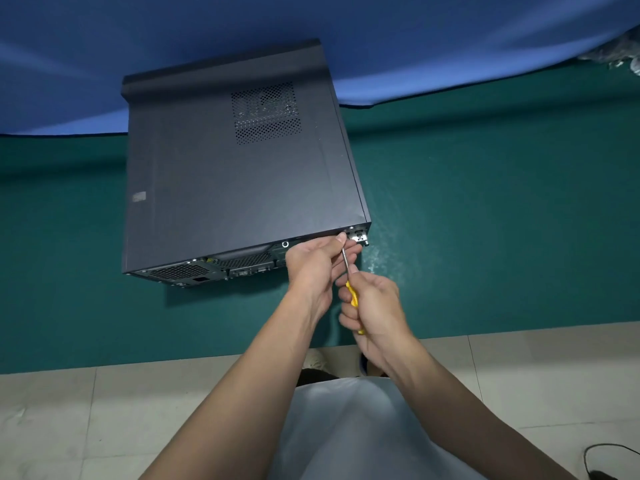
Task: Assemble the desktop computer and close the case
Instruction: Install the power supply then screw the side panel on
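A black desktop computer case (pixel 221 174) lies flat on the green table (pixel 485 220), its side panel on top and its rear ports facing me. My right hand (pixel 375 308) grips the yellow handle of a screwdriver (pixel 352 292). The metal shaft runs up to the case's rear right corner, near a silver latch (pixel 358 234). My left hand (pixel 320 263) pinches the shaft close to its tip, against the rear edge. The tip and any screw are hidden by my fingers.
A blue cloth (pixel 450 46) hangs behind the table. Below the table's front edge lies a tiled floor (pixel 104 410). A black cable (pixel 602 455) lies on the floor at the lower right. Crumpled plastic (pixel 623 57) sits at the far right.
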`<state>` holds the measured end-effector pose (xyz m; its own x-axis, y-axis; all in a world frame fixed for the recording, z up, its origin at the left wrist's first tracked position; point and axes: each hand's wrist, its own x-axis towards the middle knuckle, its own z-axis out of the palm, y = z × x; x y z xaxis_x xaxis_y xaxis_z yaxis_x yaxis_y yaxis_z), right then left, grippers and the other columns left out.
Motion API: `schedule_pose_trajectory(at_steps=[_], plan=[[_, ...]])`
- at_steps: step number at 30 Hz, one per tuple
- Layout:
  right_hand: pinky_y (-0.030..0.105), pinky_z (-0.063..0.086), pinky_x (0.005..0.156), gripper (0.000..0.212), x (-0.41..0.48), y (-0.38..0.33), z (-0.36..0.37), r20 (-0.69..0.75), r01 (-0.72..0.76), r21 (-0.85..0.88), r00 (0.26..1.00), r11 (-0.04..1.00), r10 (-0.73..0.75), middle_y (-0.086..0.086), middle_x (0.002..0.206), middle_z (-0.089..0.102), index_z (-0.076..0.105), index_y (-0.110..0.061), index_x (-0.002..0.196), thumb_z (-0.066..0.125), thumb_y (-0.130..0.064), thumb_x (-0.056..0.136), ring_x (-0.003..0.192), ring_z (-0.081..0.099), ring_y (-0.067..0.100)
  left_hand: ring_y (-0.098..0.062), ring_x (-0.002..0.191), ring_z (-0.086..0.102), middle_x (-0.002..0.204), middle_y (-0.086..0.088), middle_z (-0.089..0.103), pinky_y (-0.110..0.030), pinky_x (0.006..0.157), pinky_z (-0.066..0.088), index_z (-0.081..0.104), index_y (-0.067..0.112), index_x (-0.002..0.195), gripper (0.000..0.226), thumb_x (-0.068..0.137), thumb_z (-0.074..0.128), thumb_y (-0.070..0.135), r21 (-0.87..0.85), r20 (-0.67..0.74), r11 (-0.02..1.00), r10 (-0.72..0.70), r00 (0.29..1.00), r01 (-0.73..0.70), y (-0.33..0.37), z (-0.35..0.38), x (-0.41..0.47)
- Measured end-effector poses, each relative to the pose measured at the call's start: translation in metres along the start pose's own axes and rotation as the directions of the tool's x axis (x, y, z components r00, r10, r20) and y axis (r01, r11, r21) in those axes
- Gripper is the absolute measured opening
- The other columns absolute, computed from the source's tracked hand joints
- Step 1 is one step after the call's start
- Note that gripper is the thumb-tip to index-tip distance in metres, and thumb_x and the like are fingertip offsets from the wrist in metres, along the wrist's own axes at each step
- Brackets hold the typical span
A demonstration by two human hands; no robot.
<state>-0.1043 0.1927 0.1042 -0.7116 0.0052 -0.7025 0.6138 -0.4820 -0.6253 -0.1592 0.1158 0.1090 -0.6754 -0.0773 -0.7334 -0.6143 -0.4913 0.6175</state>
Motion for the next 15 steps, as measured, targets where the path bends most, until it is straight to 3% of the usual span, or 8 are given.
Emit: schedule_pose_trajectory(at_steps=[3, 6, 7, 9, 11, 13, 14, 15], plan=[[0.015, 0.018, 0.026, 0.038, 0.000, -0.005, -0.003, 0.260, -0.329, 0.411, 0.936, 0.850, 0.237, -0.002, 0.050, 0.038, 0.060, -0.008, 0.068, 0.046, -0.025, 0.098, 0.032, 0.027, 0.003, -0.020, 0.074, 0.074, 0.079, -0.015, 0.074, -0.024, 0.064, 0.060, 0.065, -0.006, 0.090, 0.005, 0.091, 0.061, -0.003, 0.054, 0.134, 0.997, -0.066, 0.989, 0.059, 0.007, -0.008, 0.001], [0.015, 0.022, 0.027, 0.026, -0.003, -0.006, -0.004, 0.252, -0.336, 0.463, 0.937, 0.820, 0.242, 0.001, 0.053, 0.042, 0.059, -0.007, 0.074, 0.055, -0.028, 0.090, 0.033, 0.031, 0.004, -0.020, 0.070, 0.074, 0.074, -0.015, 0.074, -0.021, 0.055, 0.056, 0.064, -0.006, 0.087, 0.006, 0.090, 0.059, -0.007, 0.077, 0.116, 0.995, -0.077, 0.990, 0.068, 0.008, -0.005, 0.000], [0.017, 0.025, 0.030, 0.026, -0.005, -0.005, -0.005, 0.147, -0.245, 0.369, 0.968, 0.896, 0.204, 0.003, 0.055, 0.047, 0.059, -0.008, 0.077, 0.060, -0.031, 0.089, 0.036, 0.035, 0.007, -0.020, 0.067, 0.074, 0.072, -0.016, 0.073, -0.020, 0.053, 0.055, 0.063, -0.006, 0.086, 0.006, 0.090, 0.059, -0.008, 0.069, 0.100, 0.995, -0.076, 0.992, 0.070, 0.008, -0.003, 0.000], [0.025, 0.032, 0.040, 0.031, -0.014, 0.002, -0.008, -0.118, 0.003, -0.135, 0.993, 0.991, -0.019, 0.003, 0.057, 0.056, 0.059, -0.012, 0.075, 0.065, -0.039, 0.088, 0.043, 0.044, 0.012, -0.022, 0.068, 0.074, 0.071, -0.016, 0.073, -0.022, 0.056, 0.057, 0.062, -0.007, 0.088, 0.004, 0.089, 0.060, -0.010, 0.044, 0.083, 0.997, -0.068, 0.994, 0.065, 0.006, 0.000, 0.000], [0.028, 0.030, 0.053, 0.032, -0.018, 0.014, -0.010, -0.182, 0.152, -0.686, 0.911, 0.712, -0.370, 0.000, 0.059, 0.059, 0.056, -0.014, 0.074, 0.058, -0.041, 0.092, 0.053, 0.047, 0.017, -0.025, 0.069, 0.074, 0.072, -0.018, 0.073, -0.024, 0.059, 0.058, 0.061, -0.011, 0.097, 0.008, 0.088, 0.060, -0.011, 0.022, 0.068, 0.998, -0.055, 0.996, 0.054, 0.005, 0.000, 0.001], [0.031, 0.020, 0.058, 0.032, -0.017, 0.022, -0.008, -0.114, 0.177, -0.879, 0.824, 0.443, -0.554, 0.007, 0.067, 0.061, 0.056, -0.011, 0.079, 0.047, -0.035, 0.098, 0.060, 0.041, 0.022, -0.026, 0.069, 0.074, 0.073, -0.018, 0.073, -0.025, 0.059, 0.058, 0.057, -0.014, 0.108, 0.021, 0.088, 0.061, -0.011, -0.010, 0.056, 0.999, -0.047, 0.997, 0.048, 0.004, 0.001, 0.000], [0.033, 0.020, 0.059, 0.034, -0.016, 0.022, -0.006, -0.113, 0.162, -0.896, 0.816, 0.413, -0.566, 0.011, 0.070, 0.062, 0.057, -0.008, 0.080, 0.044, -0.033, 0.099, 0.062, 0.040, 0.025, -0.026, 0.069, 0.074, 0.073, -0.018, 0.073, -0.025, 0.060, 0.059, 0.056, -0.014, 0.110, 0.023, 0.087, 0.062, -0.011, -0.022, 0.057, 0.999, -0.047, 0.997, 0.049, 0.003, 0.002, -0.001], [0.035, 0.023, 0.060, 0.035, -0.015, 0.022, -0.003, -0.127, 0.168, -0.866, 0.836, 0.470, -0.533, 0.013, 0.069, 0.061, 0.057, -0.007, 0.080, 0.043, -0.032, 0.100, 0.061, 0.041, 0.026, -0.025, 0.070, 0.074, 0.074, -0.018, 0.073, -0.025, 0.060, 0.059, 0.057, -0.013, 0.108, 0.022, 0.087, 0.062, -0.011, -0.029, 0.059, 0.998, -0.050, 0.997, 0.052, 0.003, 0.002, -0.001]])
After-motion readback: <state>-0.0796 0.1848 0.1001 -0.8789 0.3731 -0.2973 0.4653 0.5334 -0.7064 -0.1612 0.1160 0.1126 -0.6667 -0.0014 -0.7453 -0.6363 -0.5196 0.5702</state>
